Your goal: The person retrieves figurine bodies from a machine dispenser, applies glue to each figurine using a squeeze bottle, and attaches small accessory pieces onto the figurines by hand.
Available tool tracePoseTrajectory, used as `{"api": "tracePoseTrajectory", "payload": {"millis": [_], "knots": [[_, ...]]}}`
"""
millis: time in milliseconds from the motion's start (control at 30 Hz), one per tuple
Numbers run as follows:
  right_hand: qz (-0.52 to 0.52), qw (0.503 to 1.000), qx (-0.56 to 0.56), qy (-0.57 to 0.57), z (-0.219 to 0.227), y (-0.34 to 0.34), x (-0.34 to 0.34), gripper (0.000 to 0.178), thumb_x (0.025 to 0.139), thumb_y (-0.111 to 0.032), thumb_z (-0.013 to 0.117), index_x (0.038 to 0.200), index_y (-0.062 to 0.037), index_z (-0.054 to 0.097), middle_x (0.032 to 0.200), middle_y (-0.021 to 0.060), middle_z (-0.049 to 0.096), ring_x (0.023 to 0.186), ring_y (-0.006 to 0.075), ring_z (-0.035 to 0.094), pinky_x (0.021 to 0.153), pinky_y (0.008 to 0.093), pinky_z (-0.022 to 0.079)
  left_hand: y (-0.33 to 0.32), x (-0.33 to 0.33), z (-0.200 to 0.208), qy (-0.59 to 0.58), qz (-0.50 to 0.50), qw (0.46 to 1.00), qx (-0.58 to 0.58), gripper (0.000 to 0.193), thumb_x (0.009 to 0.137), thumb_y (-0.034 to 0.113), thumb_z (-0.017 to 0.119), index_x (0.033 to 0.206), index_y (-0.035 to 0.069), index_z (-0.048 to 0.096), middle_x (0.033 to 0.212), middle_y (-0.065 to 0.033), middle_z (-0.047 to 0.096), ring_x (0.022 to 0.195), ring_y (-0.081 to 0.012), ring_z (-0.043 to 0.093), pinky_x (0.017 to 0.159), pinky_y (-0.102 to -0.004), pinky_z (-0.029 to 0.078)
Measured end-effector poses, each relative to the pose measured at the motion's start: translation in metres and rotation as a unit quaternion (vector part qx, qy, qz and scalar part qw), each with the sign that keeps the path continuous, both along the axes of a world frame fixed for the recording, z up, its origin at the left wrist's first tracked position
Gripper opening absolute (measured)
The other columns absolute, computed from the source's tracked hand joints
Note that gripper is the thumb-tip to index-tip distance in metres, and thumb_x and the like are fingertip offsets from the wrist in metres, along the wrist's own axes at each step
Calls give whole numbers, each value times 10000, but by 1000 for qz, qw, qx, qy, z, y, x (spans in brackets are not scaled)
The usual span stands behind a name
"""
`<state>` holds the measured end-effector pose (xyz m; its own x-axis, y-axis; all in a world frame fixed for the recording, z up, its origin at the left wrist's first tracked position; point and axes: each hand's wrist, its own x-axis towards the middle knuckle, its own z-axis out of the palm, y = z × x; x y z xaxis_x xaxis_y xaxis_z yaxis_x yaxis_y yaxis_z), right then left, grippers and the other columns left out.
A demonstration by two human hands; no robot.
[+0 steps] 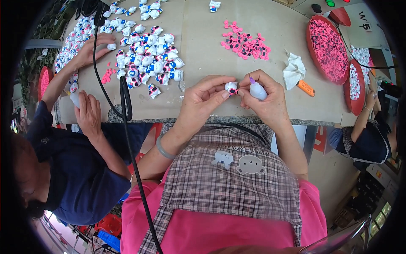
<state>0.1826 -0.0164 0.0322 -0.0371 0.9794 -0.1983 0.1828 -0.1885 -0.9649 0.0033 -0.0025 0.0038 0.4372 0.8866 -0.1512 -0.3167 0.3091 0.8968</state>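
Two hands assembling a small toy figure at the table's near edge.

Largest to smallest: table [203,38]; red trays [326,48] of pink pieces, right; heap of white figures [148,59], left. The left hand [203,99] pinches a white figure [231,87], seemingly light, rigid, best held by its sides; the right hand [264,99] is closed around a small bottle [256,90].

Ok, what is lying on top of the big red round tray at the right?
The red tray is covered edge to edge with small pink pieces with dark spots. The tray's floor under them is hidden, so whether anything else lies beneath cannot be seen.
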Motion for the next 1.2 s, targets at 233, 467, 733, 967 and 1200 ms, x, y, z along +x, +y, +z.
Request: {"api": "tracePoseTrajectory", "payload": {"millis": [233,467,733,967,1200], "knots": [[0,995,54,-79,-9,-4,-4,161,809,28,642,930,-17,545,787,34,622,661,73,600,559,214,501,-2,3,-7,46,24,994,98,284,868,-37,588,1151,-21,598,1116,-84,567,1005,-155,597,875,-257,493],[-26,977,140,-157,-3,-8,-13,192,750,-49,708,892,-47,578,706,65,653,661,156,669,597,270,514,-2,0,-4,2,12,999,30,267,879,-19,591,1145,-27,595,1091,-94,627,995,-151,608,889,-267,491],[-58,979,169,-100,-11,-11,-16,209,748,-33,713,924,-42,602,720,43,636,653,128,632,599,250,495,-5,1,-10,-87,20,996,-16,273,881,-12,588,1153,-33,585,1112,-108,627,1025,-154,595,914,-274,476],[-6,984,177,-14,-15,-7,-6,277,722,-23,741,990,-39,672,854,55,580,788,143,567,707,264,458,-5,4,-14,-81,51,992,83,265,870,-35,590,1135,-24,589,1141,-92,543,1013,-157,578,893,-264,473],[-22,983,180,27,-26,-14,-7,258,727,-18,744,978,-31,682,846,48,579,763,130,561,669,254,452,-10,5,-10,-8,53,988,143,253,841,-56,620,1090,-14,620,1111,-92,541,965,-146,574,812,-245,490]]}}
